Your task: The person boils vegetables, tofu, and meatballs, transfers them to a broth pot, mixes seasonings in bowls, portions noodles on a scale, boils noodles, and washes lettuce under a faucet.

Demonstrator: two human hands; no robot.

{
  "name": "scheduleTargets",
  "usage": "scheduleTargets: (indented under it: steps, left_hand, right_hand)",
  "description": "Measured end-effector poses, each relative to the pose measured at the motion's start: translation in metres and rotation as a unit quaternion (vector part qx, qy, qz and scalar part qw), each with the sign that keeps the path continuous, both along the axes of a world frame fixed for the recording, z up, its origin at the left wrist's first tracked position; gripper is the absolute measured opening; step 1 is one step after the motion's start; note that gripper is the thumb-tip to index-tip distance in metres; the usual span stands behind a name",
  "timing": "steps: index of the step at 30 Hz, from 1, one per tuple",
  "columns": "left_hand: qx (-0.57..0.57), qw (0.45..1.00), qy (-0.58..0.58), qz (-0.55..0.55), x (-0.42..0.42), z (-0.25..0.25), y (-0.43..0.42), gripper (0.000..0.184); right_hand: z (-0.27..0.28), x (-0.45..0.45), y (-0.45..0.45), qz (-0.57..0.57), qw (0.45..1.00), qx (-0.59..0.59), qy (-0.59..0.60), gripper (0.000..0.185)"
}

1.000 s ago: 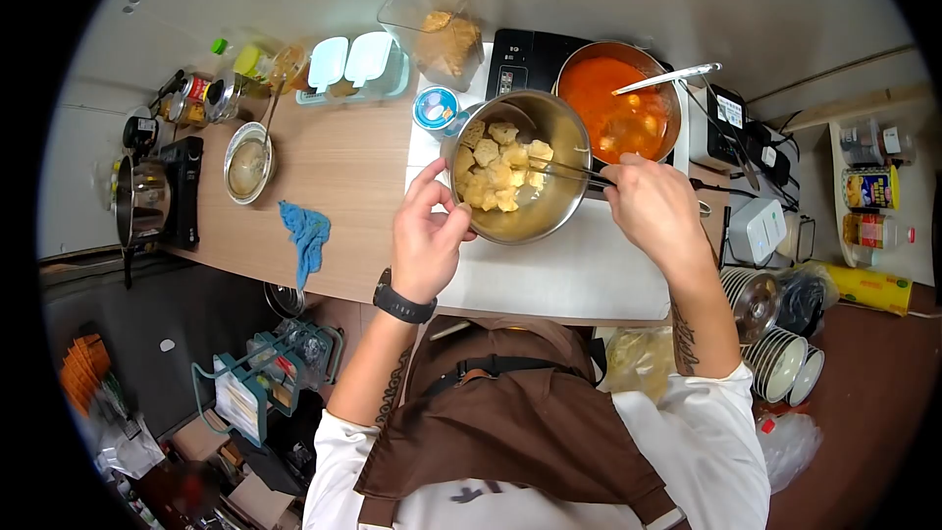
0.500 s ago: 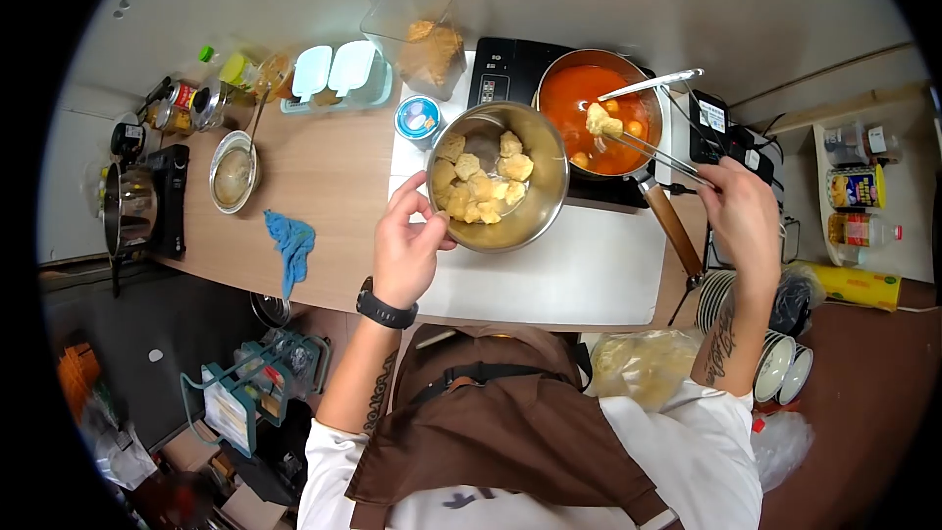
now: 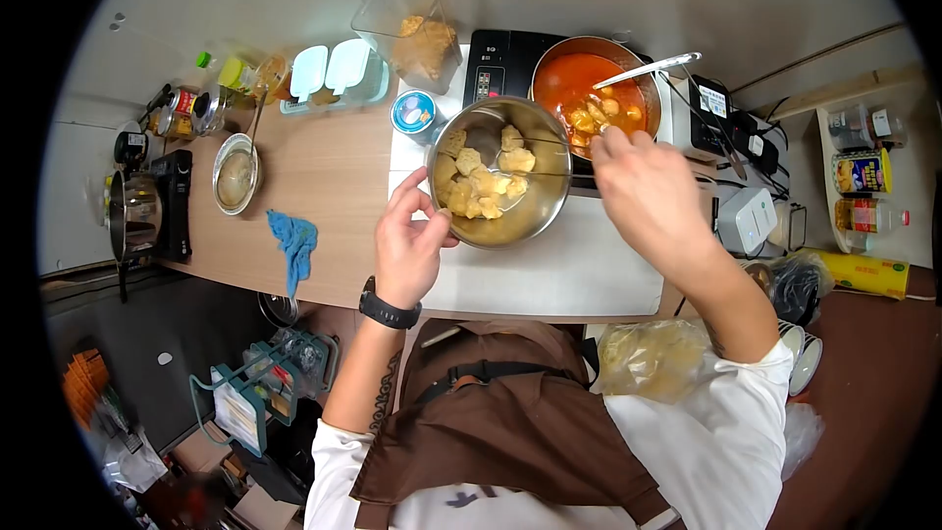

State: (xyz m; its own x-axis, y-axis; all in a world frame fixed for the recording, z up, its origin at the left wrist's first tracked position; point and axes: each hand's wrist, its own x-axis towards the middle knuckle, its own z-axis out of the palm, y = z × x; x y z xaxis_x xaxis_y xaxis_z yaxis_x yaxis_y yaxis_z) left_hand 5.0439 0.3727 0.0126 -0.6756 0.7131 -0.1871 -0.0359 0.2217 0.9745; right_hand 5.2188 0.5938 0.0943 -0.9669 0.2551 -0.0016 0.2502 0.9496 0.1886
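Observation:
My left hand [image 3: 414, 238] grips the rim of a steel bowl [image 3: 538, 198], thumb and fingers on its left edge. Several pale yellow chunks [image 3: 481, 185] lie in the bowl, mostly on its left side. Closed round thin metal tongs [image 3: 538, 143], my right hand [image 3: 643, 177] is between the bowl and the pot. The tongs' tips reach over the bowl near a chunk. Behind my right hand, the pot [image 3: 652, 88] of red-orange soup [image 3: 567, 77] sits on a black induction cooker [image 3: 488, 57]. A silver spoon [image 3: 648, 70] rests in the soup, beside several pieces.
Left of the bowl stand a blue-lidded tub [image 3: 414, 113], a clear container [image 3: 424, 44] of brown pieces and pale blue lidded boxes [image 3: 347, 67]. Farther left are a small bowl [image 3: 235, 177] with a spoon, a blue cloth [image 3: 293, 240] and jars. A power station [image 3: 711, 113] stands right of the pot.
The tongs held a yellow chunk over the soup half a second ago; they now point into the steel bowl. My right hand has moved left, while my left hand stays on the rim.

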Motion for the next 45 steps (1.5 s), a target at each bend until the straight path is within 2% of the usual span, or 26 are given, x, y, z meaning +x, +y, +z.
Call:
scheduleTargets:
  steps: [4, 10, 16, 20, 23, 26, 29, 31, 35, 39, 41, 45]
  left_hand:
    - [0.008, 1.000, 0.012, -0.001, 0.003, -0.001, -0.003, 0.012]
    - [0.007, 1.000, -0.006, 0.021, 0.001, -0.002, -0.006, 0.013]
    - [0.006, 1.000, -0.023, 0.013, -0.002, -0.009, -0.007, 0.010]
    - [0.004, 0.999, -0.025, 0.022, 0.000, -0.009, -0.002, 0.012]
    - [0.012, 1.000, -0.020, 0.008, 0.001, -0.013, 0.003, 0.012]
    - [0.015, 1.000, -0.011, 0.008, 0.004, -0.011, 0.004, 0.012]
    - [0.017, 1.000, -0.011, 0.015, 0.005, -0.008, 0.004, 0.012]
    - [0.009, 1.000, -0.008, 0.014, 0.001, -0.010, 0.002, 0.012]
    - [0.011, 1.000, -0.017, 0.015, -0.002, -0.008, 0.004, 0.013]
    - [0.009, 0.999, -0.031, 0.009, -0.006, -0.012, 0.006, 0.012]
    - [0.009, 0.999, -0.038, 0.003, -0.007, -0.012, 0.006, 0.012]
    - [0.022, 0.999, -0.036, 0.013, -0.006, -0.015, 0.008, 0.013]
  right_hand:
    - [-0.016, -0.009, 0.007, 0.016, 0.999, -0.041, -0.004, 0.013]
    - [0.030, 0.013, 0.009, -0.014, 0.997, -0.073, 0.038, 0.010]
    - [0.062, 0.050, 0.018, -0.126, 0.987, -0.037, 0.094, 0.009]
    - [0.047, 0.050, 0.026, -0.127, 0.986, -0.071, 0.083, 0.009]
    - [0.026, 0.026, 0.012, -0.045, 0.995, -0.087, 0.034, 0.010]
    - [-0.022, 0.007, 0.010, 0.014, 0.999, -0.040, 0.023, 0.014]
    - [-0.024, 0.004, 0.011, 0.002, 0.998, -0.062, -0.029, 0.013]
    - [-0.016, 0.008, 0.016, -0.004, 0.997, -0.070, -0.014, 0.011]
    - [0.022, 0.028, 0.022, -0.034, 0.994, -0.085, 0.051, 0.011]
    - [0.054, 0.054, 0.032, -0.143, 0.980, -0.099, 0.101, 0.011]
    - [0.050, 0.064, 0.046, -0.185, 0.977, -0.069, 0.078, 0.011]
    - [0.008, 0.077, 0.073, -0.198, 0.977, -0.060, 0.044, 0.013]
